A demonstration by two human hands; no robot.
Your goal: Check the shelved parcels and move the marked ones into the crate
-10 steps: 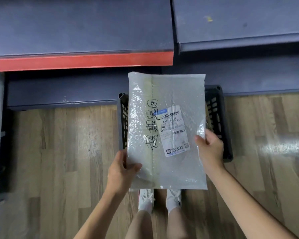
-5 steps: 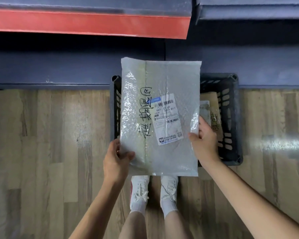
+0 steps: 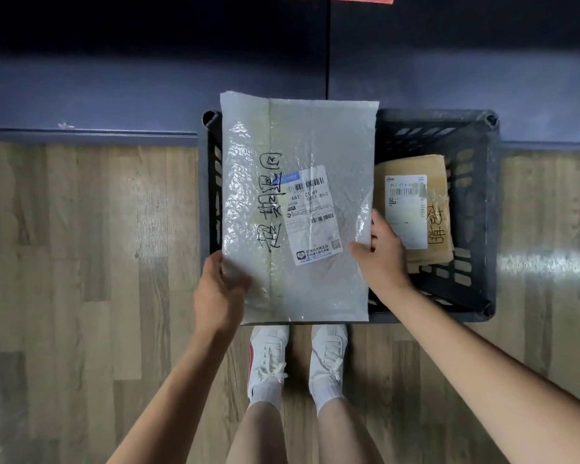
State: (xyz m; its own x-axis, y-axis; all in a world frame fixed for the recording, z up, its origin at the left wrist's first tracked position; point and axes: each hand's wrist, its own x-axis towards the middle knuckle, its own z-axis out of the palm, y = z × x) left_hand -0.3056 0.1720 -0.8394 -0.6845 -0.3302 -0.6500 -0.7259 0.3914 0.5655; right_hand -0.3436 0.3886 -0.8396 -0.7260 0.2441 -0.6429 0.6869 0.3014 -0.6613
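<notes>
Bubble mailer point(image 3: 298, 209) lowered over crate point(image 3: 482, 209), hiding its left half, both hands' fingers point(image 3: 360, 249) clamped on it.

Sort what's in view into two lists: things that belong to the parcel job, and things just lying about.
Part of the job:
bubble mailer, marked in black pen
left hand, gripping its lower left edge
right hand, gripping its right edge
crate, on the floor
brown parcel, marked, lying in the crate

Just there:
wooden floor
white shoes
</notes>
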